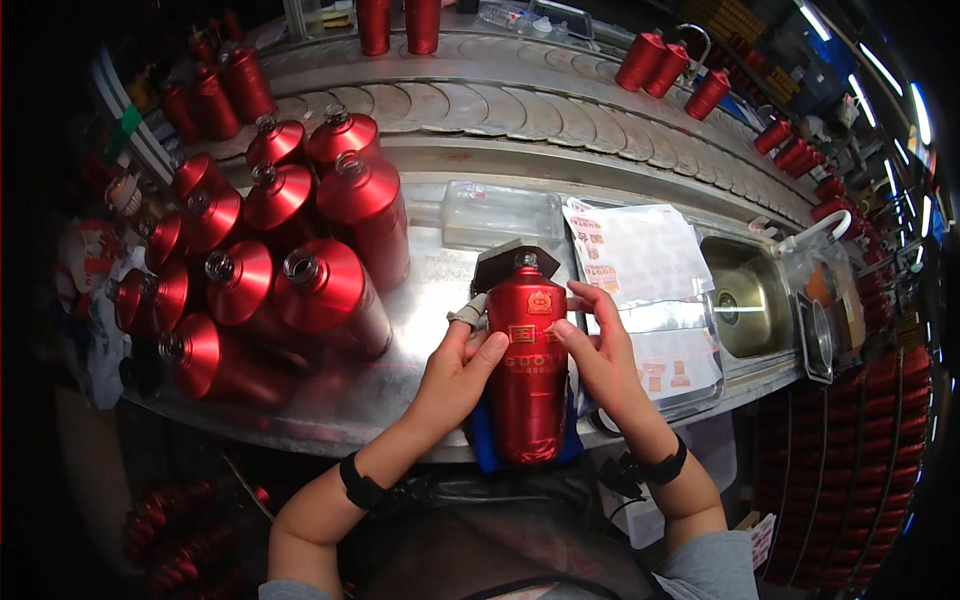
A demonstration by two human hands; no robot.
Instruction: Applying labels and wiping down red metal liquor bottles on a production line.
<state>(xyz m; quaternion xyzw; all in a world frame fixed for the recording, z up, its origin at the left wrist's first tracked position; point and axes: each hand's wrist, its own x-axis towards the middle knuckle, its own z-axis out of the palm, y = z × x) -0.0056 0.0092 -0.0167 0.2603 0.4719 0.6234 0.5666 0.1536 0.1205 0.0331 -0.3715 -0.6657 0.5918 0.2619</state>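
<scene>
A glossy red bottle (528, 400) with gold decals on its front lies in front of me, its clear neck pointing away. My left hand (458, 372) grips its left side, the thumb along the edge and a whitish wrap on one finger. From the right, my right hand (604, 358) holds the bottle, its thumb pressed on the front beside the gold marking and its index finger raised. Beneath the bottle a blue cloth (484, 432) shows. Just beyond the neck is a dark angular block (490, 270), partly hidden by the bottle.
Several red bottles (350, 205) crowd the metal table on the left. A clear plastic tray (500, 215) and decal sheets (640, 255) lie beyond my hands. To the right is a sink (728, 303) with a white faucet (820, 228). Along the back runs a plated conveyor (500, 115).
</scene>
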